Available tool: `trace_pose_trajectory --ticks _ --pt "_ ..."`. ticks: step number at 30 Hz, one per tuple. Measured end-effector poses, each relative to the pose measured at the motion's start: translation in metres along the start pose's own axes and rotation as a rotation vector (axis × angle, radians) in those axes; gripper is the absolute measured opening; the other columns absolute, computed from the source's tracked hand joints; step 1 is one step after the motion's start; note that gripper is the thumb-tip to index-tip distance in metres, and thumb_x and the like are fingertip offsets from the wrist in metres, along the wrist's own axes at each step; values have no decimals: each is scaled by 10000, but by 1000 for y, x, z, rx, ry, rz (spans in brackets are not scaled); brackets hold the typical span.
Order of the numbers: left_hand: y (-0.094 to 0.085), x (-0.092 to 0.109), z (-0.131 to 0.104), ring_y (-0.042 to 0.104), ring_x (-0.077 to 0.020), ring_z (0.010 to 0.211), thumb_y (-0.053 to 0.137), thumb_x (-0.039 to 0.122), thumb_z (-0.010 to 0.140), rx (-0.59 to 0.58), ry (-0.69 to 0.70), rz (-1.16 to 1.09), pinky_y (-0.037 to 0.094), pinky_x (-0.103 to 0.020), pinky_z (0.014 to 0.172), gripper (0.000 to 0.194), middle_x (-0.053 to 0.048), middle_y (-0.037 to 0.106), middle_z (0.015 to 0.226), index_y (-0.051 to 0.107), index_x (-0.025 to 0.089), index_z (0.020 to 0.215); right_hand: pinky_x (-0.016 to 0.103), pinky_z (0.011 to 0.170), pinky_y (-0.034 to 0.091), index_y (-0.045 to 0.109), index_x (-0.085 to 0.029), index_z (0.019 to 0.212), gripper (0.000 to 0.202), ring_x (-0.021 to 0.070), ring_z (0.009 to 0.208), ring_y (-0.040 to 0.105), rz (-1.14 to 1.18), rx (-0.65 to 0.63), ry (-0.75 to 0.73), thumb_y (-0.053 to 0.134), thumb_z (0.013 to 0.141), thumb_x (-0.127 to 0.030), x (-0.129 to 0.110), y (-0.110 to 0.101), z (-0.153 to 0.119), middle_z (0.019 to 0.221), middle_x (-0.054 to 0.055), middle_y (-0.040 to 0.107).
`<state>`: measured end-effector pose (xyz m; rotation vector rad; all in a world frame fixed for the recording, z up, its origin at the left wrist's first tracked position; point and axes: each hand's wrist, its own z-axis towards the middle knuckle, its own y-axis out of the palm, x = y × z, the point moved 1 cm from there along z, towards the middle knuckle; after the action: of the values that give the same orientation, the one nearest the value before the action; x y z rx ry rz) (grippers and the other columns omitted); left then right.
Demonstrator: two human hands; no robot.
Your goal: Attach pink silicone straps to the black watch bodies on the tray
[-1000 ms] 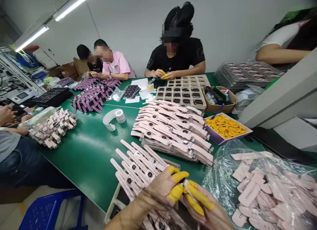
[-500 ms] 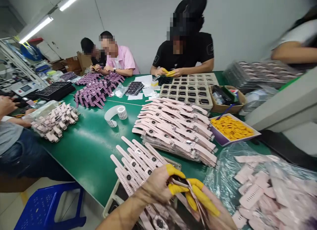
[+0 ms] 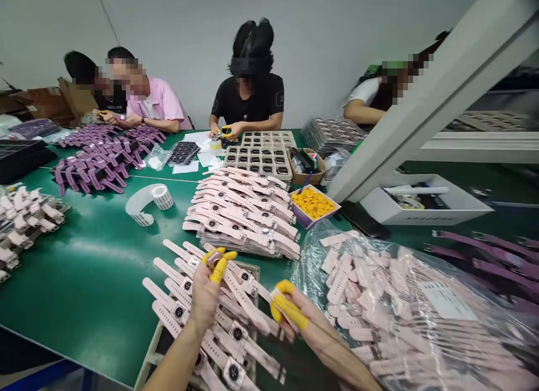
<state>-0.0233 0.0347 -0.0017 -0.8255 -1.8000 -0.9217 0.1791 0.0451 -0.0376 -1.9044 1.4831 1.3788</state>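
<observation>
My left hand (image 3: 206,293), with yellow finger cots, grips a smartwatch (image 3: 214,258). One pale pink strap (image 3: 243,302) extends from it down to the right. My right hand (image 3: 292,309), also in yellow finger cots, is closed on a pale pink strap piece (image 3: 275,294), mostly hidden by the fingers. The two hands are apart. Under them lies a tray (image 3: 148,354) with rows of pink-strapped watches (image 3: 179,311). Beside my right hand, a clear plastic bag (image 3: 314,256) is full of loose pink straps (image 3: 339,281).
Behind the tray stands a stack of pink-strapped watches (image 3: 240,206). A box of yellow finger cots (image 3: 311,203), a label roll (image 3: 162,197) and trays of watch cases (image 3: 256,161) are farther back. A slanted beam (image 3: 404,93) rises at right. Several co-workers sit around the table.
My hands, together at the watch before, have separated: left holds the watch, right has a strap piece near the bag. The view has turned right, bringing more of the bag and a white bin into sight.
</observation>
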Motion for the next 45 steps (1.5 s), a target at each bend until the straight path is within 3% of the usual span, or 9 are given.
trace_pose_trajectory --ticks 2,6,11,22,30,35,40,43,45 --pt "2 -10 -4 749 -197 791 721 424 899 -219 25 197 640 -349 750 487 -124 769 1128 617 158 1294 284 467 337 588 -290 904 381 118 419 414 42 -36 -65 623 877 -668 -10 5 -2 665 -21 605" --pt "4 -22 -13 634 -271 1271 556 169 936 -597 385 604 506 -465 1120 448 -133 675 1366 617 185 1379 240 476 334 580 -233 955 406 90 453 411 97 -138 -64 621 921 -635 -7 17 -5 633 -57 543" --pt "2 -19 -13 565 -242 1354 442 12 876 -784 520 766 480 -441 1162 682 -105 579 1472 478 243 1517 219 455 325 578 -186 889 355 82 452 427 139 -251 -54 643 946 -531 1 18 -6 582 -54 555" --pt "6 -16 -20 577 -247 1284 368 150 1025 -751 551 827 510 -430 1115 546 -139 522 1424 387 230 1565 205 441 215 548 -200 806 251 52 421 243 530 -158 12 686 913 -380 -14 28 -10 516 -94 387" --pt "9 -7 -21 585 -303 1202 435 181 995 -756 741 1074 564 -492 1015 507 -172 583 1246 468 163 1500 195 417 195 523 -205 791 314 56 408 223 453 -137 79 726 864 -433 -6 21 -6 488 -113 380" --pt "8 3 -26 571 -272 1307 416 196 1027 -812 661 946 531 -430 1087 542 -153 548 1404 369 229 1566 203 423 251 532 -209 824 332 71 410 259 390 -228 -48 687 900 -493 -7 18 -5 493 -116 394" --pt "-3 26 -35 577 -279 1330 423 163 1013 -727 721 1130 540 -435 1080 676 -135 522 1506 189 282 1636 238 541 343 557 -213 993 329 117 564 431 -82 -216 -357 601 955 -536 -27 -1 -12 686 -47 528" --pt "-26 42 -30 658 -292 1196 429 168 999 -647 809 1406 589 -447 976 602 -121 623 1398 332 267 1585 258 586 308 617 -205 959 215 131 618 429 -550 -188 -473 568 987 -412 -41 -14 -17 741 -20 538" --pt "-44 53 -26 662 -309 1159 447 132 973 -650 868 1541 579 -468 951 509 -110 670 1327 492 251 1466 269 586 297 642 -210 851 207 136 598 427 -598 -163 -450 592 967 -374 -46 -19 -18 712 -12 563"
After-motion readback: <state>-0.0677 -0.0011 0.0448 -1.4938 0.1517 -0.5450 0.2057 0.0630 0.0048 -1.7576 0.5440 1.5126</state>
